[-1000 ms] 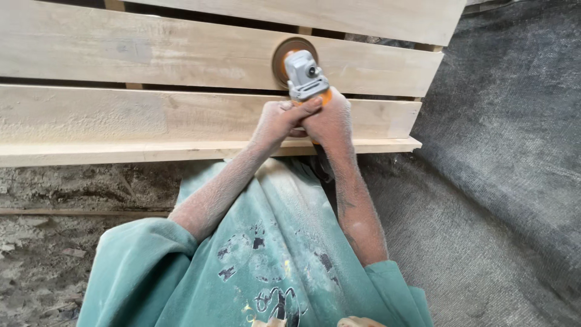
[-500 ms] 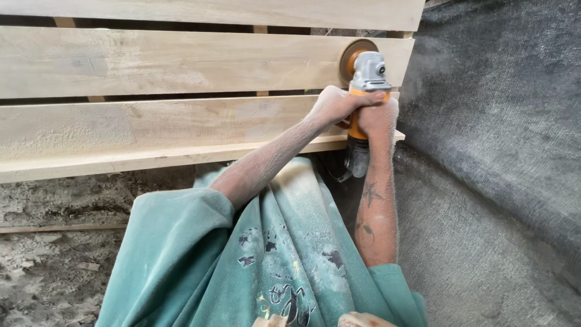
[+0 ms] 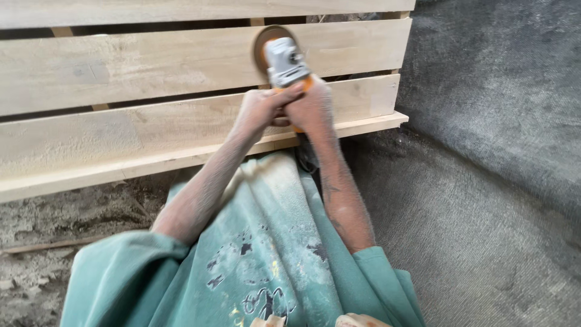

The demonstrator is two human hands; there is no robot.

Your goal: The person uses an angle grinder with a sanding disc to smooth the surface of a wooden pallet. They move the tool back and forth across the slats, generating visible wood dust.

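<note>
Both my hands grip an orange and grey angle grinder (image 3: 284, 62). My left hand (image 3: 257, 109) wraps its body from the left and my right hand (image 3: 311, 106) holds it from the right, the two pressed together. The grinder's round sanding disc (image 3: 264, 43) lies flat against the middle plank (image 3: 139, 63) of a pale wooden slatted frame. My hands and forearms are coated in fine sawdust. The grinder's lower body is hidden behind my hands.
More pale planks run above (image 3: 181, 9) and below (image 3: 121, 136) the sanded one, with dark gaps between. Grey fabric (image 3: 484, 151) covers the ground on the right. Dusty ground with wood debris (image 3: 54, 242) lies at the left. My green shirt (image 3: 260, 254) fills the foreground.
The grinder and both hands have swept left along the middle plank, away from its right end. The view has shifted with them.
</note>
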